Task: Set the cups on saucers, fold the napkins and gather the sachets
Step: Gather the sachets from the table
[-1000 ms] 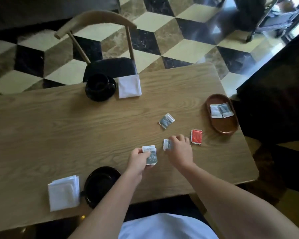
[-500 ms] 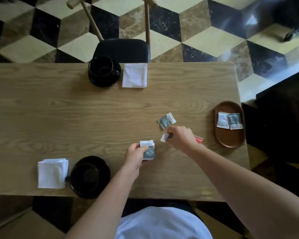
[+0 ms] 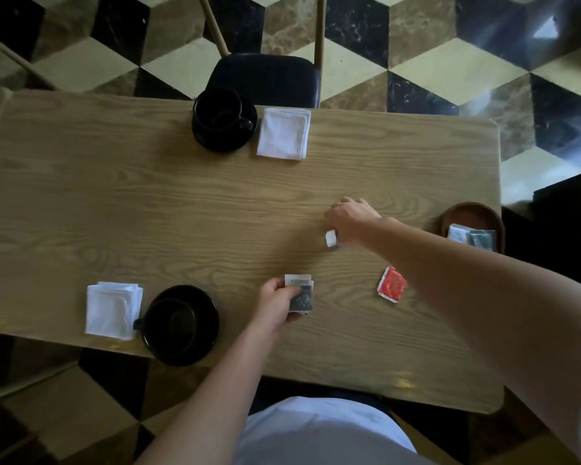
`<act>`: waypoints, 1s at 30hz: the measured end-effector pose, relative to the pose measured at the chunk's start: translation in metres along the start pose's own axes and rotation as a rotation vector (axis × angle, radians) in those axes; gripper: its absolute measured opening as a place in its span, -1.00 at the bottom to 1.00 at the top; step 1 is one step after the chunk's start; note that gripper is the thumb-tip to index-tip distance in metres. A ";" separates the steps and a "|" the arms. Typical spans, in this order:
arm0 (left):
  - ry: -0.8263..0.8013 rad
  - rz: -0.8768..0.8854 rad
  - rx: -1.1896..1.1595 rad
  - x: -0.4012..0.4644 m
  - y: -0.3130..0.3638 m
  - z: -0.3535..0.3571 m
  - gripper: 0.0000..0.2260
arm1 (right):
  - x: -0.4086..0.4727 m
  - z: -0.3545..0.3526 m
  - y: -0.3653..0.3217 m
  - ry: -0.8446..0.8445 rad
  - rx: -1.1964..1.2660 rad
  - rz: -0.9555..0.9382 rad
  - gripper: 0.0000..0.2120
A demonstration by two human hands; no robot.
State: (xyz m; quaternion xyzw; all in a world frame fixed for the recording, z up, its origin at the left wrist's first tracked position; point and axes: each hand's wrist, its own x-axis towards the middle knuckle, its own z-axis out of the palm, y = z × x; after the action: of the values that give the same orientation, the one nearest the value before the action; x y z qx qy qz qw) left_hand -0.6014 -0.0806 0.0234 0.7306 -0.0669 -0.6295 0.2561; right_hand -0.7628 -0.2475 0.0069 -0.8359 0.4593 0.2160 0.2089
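Sachet gathering is under way; both black cups sit on saucers and both white napkins lie folded beside them.

The left hand (image 3: 277,305) grips a small stack of grey sachets (image 3: 301,293) between thumb and curled fingers, low over the wooden table (image 3: 114,213). The right hand (image 3: 351,218) reaches toward mid-table, fingers curled downward, with one white sachet (image 3: 330,238) pinched beneath it. Whether another sachet lies under that hand cannot be told.

A red sachet (image 3: 391,284) lies loose on the table, near the right forearm. The oval wooden tray (image 3: 467,213) at the right edge already holds two sachets.

Recommendation: take flat packets by an edge, add each squarely to the left-hand stack, collect the red one, then deposit all in the tray, which appears to be the collection point.
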 end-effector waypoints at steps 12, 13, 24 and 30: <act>-0.050 0.015 0.041 -0.007 -0.001 0.011 -0.92 | -0.101 0.034 0.017 0.348 1.019 0.600 -0.69; -0.061 0.013 0.044 -0.007 -0.001 0.013 -0.91 | -0.119 0.041 0.017 0.401 1.227 0.682 -0.75; -0.135 -0.019 0.137 0.000 0.001 0.048 -0.87 | -0.145 0.090 -0.004 0.485 1.676 1.242 -0.71; -0.140 -0.014 0.189 -0.002 0.001 0.056 -0.88 | -0.132 0.092 -0.022 0.298 1.216 1.298 -0.73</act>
State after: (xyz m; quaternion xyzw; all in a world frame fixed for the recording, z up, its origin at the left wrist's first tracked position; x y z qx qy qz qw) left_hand -0.6550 -0.0972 0.0213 0.7063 -0.1388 -0.6715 0.1763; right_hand -0.8240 -0.0970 0.0084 -0.1766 0.8981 -0.0993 0.3904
